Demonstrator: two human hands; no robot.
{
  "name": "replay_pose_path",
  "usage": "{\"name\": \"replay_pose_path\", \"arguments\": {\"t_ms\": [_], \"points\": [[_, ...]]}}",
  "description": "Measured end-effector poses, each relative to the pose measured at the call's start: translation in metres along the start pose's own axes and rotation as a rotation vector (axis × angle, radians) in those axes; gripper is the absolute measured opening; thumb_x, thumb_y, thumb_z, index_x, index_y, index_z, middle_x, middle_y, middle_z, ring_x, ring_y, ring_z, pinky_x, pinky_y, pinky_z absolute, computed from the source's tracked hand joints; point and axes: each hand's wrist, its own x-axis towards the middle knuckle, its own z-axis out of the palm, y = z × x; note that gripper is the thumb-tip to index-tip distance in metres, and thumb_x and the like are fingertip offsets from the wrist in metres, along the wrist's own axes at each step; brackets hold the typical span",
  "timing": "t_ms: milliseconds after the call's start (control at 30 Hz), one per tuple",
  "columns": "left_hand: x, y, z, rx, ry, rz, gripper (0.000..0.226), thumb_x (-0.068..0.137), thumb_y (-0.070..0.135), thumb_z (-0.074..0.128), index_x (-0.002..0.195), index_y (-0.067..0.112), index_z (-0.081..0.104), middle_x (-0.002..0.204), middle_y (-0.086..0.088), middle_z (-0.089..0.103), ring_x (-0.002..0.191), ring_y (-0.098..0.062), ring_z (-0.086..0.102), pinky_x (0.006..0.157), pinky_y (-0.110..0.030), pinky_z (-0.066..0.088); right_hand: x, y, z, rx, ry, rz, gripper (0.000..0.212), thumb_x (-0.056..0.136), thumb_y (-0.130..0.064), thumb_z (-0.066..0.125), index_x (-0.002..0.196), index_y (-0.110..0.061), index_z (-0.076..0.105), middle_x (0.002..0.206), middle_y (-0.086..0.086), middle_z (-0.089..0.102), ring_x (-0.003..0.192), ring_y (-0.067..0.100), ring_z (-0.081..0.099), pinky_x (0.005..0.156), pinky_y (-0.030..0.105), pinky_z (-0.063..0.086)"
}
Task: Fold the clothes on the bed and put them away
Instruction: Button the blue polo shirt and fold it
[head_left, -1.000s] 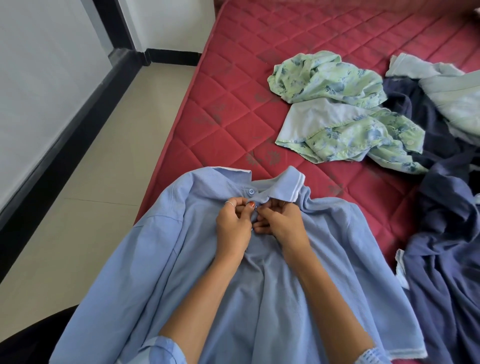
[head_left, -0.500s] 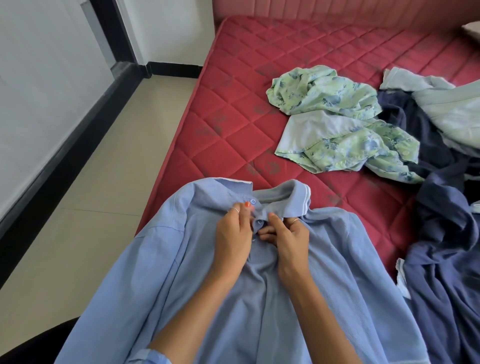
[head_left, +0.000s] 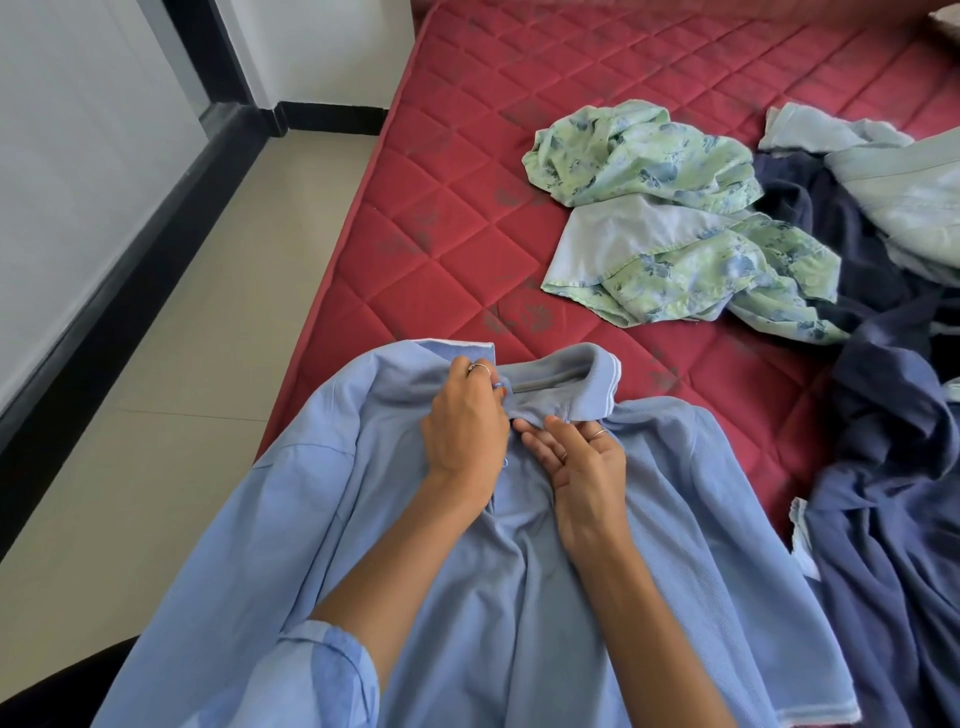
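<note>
A light blue polo shirt (head_left: 519, 597) lies face up on the near corner of the red quilted mattress (head_left: 441, 234), with its left side hanging over the bed's edge. My left hand (head_left: 465, 421) pinches the fabric at the left side of the collar, fingers curled. Just below the collar's opening, my right hand (head_left: 584, 465) rests on the shirt front with its fingers fairly straight and its fingertips at the placket.
A crumpled green floral garment (head_left: 654, 208) lies mid-bed. A navy garment (head_left: 893, 493) spreads along the right, and a pale green one (head_left: 909, 192) lies at the far right. Beige floor tiles (head_left: 208, 364) and a wall with black skirting are to the left.
Both hands were pinched together at the placket button. My right hand has let go and opened, and my left hand has shifted up to the left side of the collar.
</note>
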Motion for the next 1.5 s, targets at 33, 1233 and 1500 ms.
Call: {"name": "replay_pose_path", "arguments": {"t_ms": [33, 1233, 1500], "points": [[0.0, 0.001, -0.001, -0.001, -0.004, 0.003, 0.009, 0.095, 0.016, 0.055, 0.094, 0.011, 0.063, 0.104, -0.005, 0.057, 0.092, -0.03, 0.059, 0.065, -0.038, 0.038, 0.0, -0.001, 0.0, 0.012, -0.001, 0.005, 0.02, 0.092, 0.006, 0.052, 0.076, -0.006, 0.055, 0.07, 0.009, 0.066, 0.076, 0.025, 0.071, 0.069, 0.024, 0.057], [0.012, -0.005, -0.022, -0.766, -0.178, -0.183, 0.018, 0.089, -0.001, 0.06, 0.086, 0.014, 0.07, 0.081, -0.004, 0.073, 0.074, -0.011, 0.07, 0.069, -0.018, 0.054, 0.015, -0.006, 0.043, -0.978, 0.106, -0.505, 0.013, 0.089, -0.01, 0.061, 0.08, -0.006, 0.068, 0.066, 0.008, 0.068, 0.062, 0.021, 0.064, 0.062, 0.033, 0.05], [0.012, -0.019, -0.006, -0.623, -0.185, -0.116, 0.024, 0.083, -0.003, 0.065, 0.077, 0.02, 0.067, 0.074, 0.001, 0.071, 0.07, -0.014, 0.068, 0.073, -0.027, 0.055, 0.021, 0.014, 0.026, -0.924, 0.106, -0.475, 0.019, 0.09, -0.011, 0.063, 0.106, -0.007, 0.072, 0.094, 0.006, 0.072, 0.083, 0.011, 0.068, 0.082, 0.03, 0.054]]}}
